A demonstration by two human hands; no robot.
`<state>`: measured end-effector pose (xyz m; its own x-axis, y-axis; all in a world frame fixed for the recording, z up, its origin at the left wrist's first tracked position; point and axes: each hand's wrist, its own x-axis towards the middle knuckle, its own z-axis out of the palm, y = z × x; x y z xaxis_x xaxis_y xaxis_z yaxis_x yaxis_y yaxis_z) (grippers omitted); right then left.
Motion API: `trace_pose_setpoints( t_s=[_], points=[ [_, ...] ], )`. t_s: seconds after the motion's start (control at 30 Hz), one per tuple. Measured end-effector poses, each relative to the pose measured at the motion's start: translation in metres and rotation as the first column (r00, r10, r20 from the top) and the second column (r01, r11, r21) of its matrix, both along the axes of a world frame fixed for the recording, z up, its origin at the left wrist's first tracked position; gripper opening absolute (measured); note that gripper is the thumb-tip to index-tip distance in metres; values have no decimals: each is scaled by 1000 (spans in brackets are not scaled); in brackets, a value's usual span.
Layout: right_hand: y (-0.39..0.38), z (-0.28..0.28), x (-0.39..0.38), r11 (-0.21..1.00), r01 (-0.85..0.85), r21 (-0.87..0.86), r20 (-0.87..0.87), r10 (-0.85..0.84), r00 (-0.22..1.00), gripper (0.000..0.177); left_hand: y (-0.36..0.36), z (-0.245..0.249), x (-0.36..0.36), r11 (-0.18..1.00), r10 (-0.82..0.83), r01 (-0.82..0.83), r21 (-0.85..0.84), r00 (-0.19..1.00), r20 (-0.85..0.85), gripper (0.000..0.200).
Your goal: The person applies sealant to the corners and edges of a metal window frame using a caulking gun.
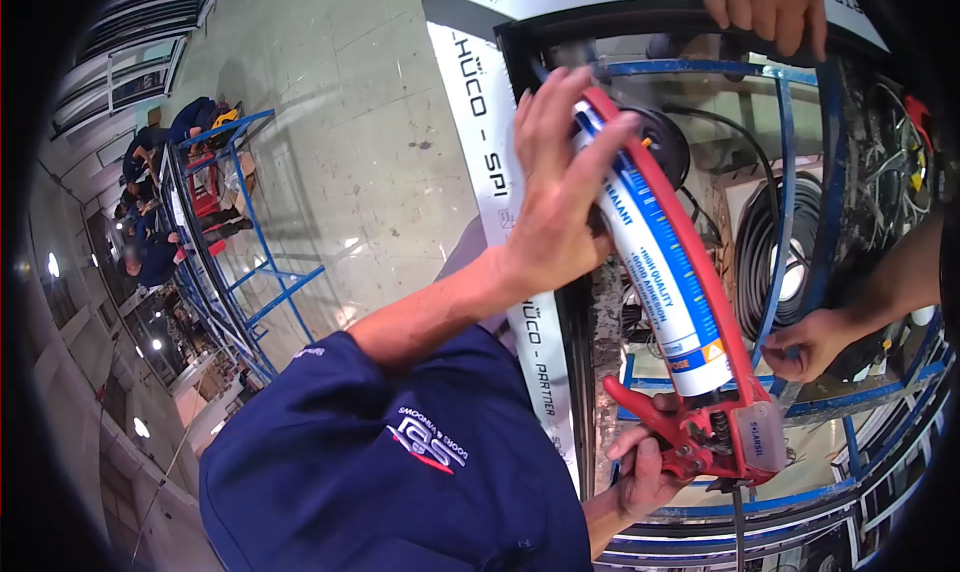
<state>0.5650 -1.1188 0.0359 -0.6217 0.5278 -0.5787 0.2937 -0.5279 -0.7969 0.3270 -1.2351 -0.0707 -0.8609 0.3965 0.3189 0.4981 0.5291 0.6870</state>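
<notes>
The left hand [555, 177] grasps the sealant gun [714, 282] near its front, the right hand [645, 475], fingers curled, its trigger end.

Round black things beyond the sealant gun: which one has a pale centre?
The larger coil, crossed by a blue bar, right of the sealant gun; the smaller disc, higher up, shows no pale centre.

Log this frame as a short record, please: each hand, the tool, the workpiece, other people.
Left hand: around the sealant gun's front end
Right hand: at the trigger end
Tool: red gun, white-and-blue cartridge marked "SEALANT"
Workpiece: black frame, white strip lettered "HÜCO - SPI"
Others nearby: one hand at the frame's top, another hand at right
Background: several people
</notes>
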Motion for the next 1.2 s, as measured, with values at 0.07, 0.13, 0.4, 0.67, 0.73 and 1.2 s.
trace_pose_setpoints(
  t_s=[0.07, 0.13, 0.4, 0.67, 0.73, 1.2],
  points=[
    [3, 3, -1, 998, -41, -55, 35, 43, 998, 47, -13, 2, 17, 995, -20, 10, 99, 995, 98, 89],
    [2, 6, -12, 999, -16, -33, 41, 18, 999, 46, -22, 10, 37, 976, -63, -2, 218, 954, 293, 90],
    [12, -11, -9, 995, 8, -103, -48, -13, 999, 50, -10, 42, 30, 530, -314, -630, 568, 477, 821, 67],
    [15, -35, 25, 976, 82, -203, -99, -104, 990, 62, -11, 5, 11, 514, -625, -642, 569, 174, 761, 47],
    [15, -38, 29, 971, 82, -225, -117, -111, 987, 62, -12, 1, 13, 508, -617, -635, 583, 204, 760, 48],
    [18, -41, -14, 977, 56, -208, -140, -87, 986, 60, -3, -5, 6, 456, -537, -694, 557, 284, 794, 49]
  ],
)
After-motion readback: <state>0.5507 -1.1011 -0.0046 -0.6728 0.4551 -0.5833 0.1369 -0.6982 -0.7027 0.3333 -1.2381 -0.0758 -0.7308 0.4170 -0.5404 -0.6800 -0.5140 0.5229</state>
